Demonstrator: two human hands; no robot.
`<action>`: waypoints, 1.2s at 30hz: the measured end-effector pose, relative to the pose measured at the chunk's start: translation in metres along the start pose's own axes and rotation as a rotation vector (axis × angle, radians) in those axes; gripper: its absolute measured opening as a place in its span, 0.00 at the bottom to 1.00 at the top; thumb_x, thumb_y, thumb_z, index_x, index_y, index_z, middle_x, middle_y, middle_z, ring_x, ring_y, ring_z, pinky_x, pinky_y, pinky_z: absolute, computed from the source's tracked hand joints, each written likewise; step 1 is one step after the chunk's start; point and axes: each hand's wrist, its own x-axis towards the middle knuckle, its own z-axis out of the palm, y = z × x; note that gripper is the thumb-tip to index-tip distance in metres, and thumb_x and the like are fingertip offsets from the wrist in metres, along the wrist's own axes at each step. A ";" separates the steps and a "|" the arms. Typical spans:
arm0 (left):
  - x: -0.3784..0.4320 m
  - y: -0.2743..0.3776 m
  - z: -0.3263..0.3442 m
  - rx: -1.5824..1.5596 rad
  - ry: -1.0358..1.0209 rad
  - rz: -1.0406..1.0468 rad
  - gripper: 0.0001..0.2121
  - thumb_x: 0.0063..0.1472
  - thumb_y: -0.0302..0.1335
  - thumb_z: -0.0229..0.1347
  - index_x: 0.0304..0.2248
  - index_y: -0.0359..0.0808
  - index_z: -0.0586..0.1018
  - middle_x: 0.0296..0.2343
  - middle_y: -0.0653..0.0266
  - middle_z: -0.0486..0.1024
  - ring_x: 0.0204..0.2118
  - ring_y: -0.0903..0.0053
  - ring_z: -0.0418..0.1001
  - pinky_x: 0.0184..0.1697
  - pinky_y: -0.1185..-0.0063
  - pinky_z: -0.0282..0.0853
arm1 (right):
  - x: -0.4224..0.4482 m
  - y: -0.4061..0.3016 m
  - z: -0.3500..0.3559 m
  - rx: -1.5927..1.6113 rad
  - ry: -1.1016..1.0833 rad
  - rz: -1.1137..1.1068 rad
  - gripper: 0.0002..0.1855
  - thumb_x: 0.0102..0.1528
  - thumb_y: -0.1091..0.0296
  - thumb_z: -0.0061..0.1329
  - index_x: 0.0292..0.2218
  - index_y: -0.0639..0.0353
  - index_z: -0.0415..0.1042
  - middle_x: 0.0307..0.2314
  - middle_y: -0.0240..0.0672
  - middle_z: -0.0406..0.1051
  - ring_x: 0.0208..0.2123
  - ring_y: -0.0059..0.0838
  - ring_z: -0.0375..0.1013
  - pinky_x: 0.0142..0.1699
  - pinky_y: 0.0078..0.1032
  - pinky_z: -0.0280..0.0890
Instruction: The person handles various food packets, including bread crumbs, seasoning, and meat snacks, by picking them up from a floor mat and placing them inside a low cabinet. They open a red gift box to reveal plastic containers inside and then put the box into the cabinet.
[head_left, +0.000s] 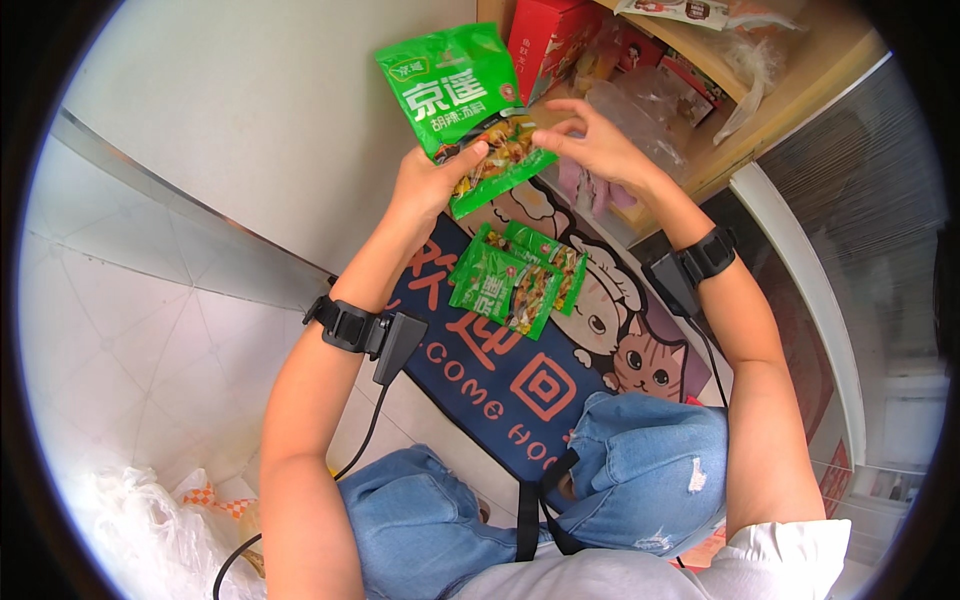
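Observation:
My left hand (435, 180) grips the lower left part of a green food packet (465, 90), with the thumb across its printed front. The packet is held up, tilted, and bears writing and a picture of food. My right hand (596, 146) is at the packet's lower right edge, thumb and fingers apart; whether the fingertips touch the packet I cannot tell. Below the hands, several similar green packets (506, 289) lie overlapping on a doormat (480, 375) printed with cartoon cats.
On the right stands a wooden shelf unit (810, 82) holding a red box (551, 45), clear plastic bags (630, 112) and other packages. A pale panel (262, 112) rises on the left. White plastic bags (165, 540) lie at lower left. Black cables run from bands on both forearms.

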 end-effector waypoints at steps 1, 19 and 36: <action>0.000 0.001 -0.002 0.001 0.019 0.000 0.17 0.53 0.30 0.53 0.41 0.29 0.67 0.36 0.62 0.70 0.37 0.78 0.68 0.40 0.80 0.64 | -0.003 -0.016 0.002 0.051 -0.030 0.068 0.39 0.45 0.48 0.50 0.50 0.61 0.51 0.36 0.42 0.65 0.29 0.27 0.70 0.21 0.22 0.67; 0.004 0.018 -0.013 -0.118 -0.094 -0.166 0.25 0.56 0.41 0.47 0.48 0.31 0.61 0.43 0.58 0.65 0.46 0.76 0.63 0.46 0.78 0.60 | -0.022 -0.042 -0.002 0.630 -0.313 0.137 0.23 0.51 0.59 0.45 0.44 0.66 0.61 0.39 0.36 0.65 0.40 0.22 0.65 0.45 0.21 0.61; -0.010 0.002 0.016 -0.230 -0.047 -0.168 0.15 0.61 0.31 0.33 0.46 0.35 0.60 0.40 0.60 0.66 0.40 0.75 0.68 0.41 0.75 0.67 | -0.015 -0.052 0.066 -0.452 0.178 -0.785 0.20 0.52 0.64 0.39 0.47 0.57 0.59 0.47 0.40 0.57 0.52 0.36 0.50 0.56 0.34 0.41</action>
